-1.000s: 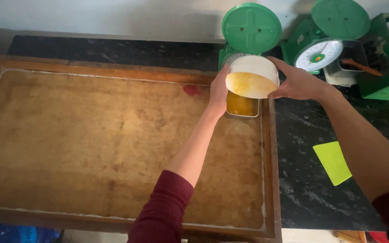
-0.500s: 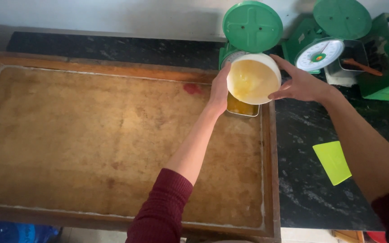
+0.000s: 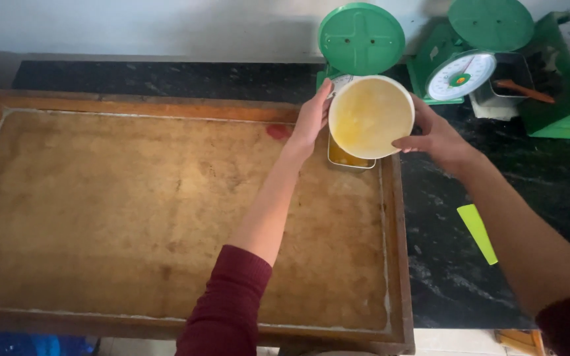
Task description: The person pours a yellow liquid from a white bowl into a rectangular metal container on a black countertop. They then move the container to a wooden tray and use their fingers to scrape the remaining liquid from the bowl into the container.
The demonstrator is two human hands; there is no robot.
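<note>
While both my hands grip the tilted white bowl (image 3: 371,117), left hand (image 3: 310,122) and right hand (image 3: 438,137) on opposite rims, it sits above the metal tin (image 3: 346,159) at the wooden tray's (image 3: 166,105) far right corner.

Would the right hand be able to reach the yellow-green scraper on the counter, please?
Probably yes, once freed: the right hand now holds the white bowl, and bare black counter lies between it and the yellow-green scraper.

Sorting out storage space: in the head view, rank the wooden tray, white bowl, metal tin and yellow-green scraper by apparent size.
1. wooden tray
2. white bowl, though raised nearer the camera
3. and 4. metal tin, mostly hidden, and yellow-green scraper: unsure
</note>
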